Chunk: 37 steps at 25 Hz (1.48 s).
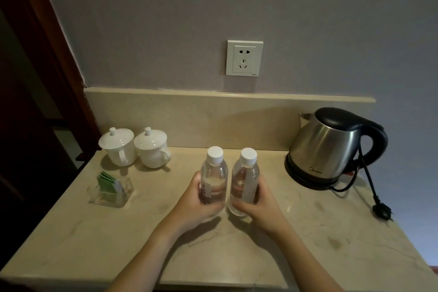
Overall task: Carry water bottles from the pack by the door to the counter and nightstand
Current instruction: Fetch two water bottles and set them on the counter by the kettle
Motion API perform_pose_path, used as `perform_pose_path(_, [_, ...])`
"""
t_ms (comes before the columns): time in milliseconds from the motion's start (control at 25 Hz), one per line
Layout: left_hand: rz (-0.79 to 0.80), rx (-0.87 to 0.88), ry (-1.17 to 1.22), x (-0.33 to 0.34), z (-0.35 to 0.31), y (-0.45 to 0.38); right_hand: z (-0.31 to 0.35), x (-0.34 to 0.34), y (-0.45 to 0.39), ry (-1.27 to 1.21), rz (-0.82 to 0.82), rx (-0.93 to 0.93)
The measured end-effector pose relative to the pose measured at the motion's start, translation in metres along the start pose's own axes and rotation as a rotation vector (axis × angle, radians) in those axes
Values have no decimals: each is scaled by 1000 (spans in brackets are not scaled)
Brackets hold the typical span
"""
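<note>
— Position of the bottles?

— Two clear plastic water bottles with white caps, left bottle (213,179) and right bottle (244,184), upright, side by side. The left hand (196,199) and right hand (257,201) each wrap one, at the beige marble counter (308,232).

— Set down?

— Cannot tell (bases hidden). Clear space lies between the white lidded cups (135,147) and the steel kettle (331,147).
</note>
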State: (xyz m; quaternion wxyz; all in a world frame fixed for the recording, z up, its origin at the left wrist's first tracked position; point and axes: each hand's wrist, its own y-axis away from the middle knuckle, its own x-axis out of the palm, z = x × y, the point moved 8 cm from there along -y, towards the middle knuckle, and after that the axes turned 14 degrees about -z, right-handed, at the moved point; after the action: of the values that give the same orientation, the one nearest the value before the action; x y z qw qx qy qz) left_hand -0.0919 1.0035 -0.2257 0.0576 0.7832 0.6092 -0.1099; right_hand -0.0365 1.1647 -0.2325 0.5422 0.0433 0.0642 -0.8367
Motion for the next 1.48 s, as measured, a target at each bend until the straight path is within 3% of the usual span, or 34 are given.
perform_pose_path(80, [86,-28,-148,-4,15,1,-15,1,8,9,14,83])
perform_pose_path(160, [119,-35,-244,-7,27,-5,-25,0,2,94,-29,32])
perform_pose_path(320, [119,33,-216,-3,31,-26,-18,8,-19,148,-64,4])
perform_pose_path(520, [99,42,-220,0,26,-84,-11,19,-72,-27,-84,116])
perform_pose_path(840, [120,45,-255,3,41,-137,-29,18,-120,20,-138,70])
perform_pose_path(1000, [-18,97,-262,-3,39,-132,-32,17,-115,41,-230,94])
perform_pose_path(1200, [-251,132,-230,-6,34,-134,-18,18,-118,284,-452,11])
perform_pose_path(1360, [-351,150,-279,-6,32,-137,-28,20,-122,322,-368,1])
perform_pose_path(1480, [-372,163,-295,-6,30,-139,-23,19,-123,363,-412,-9])
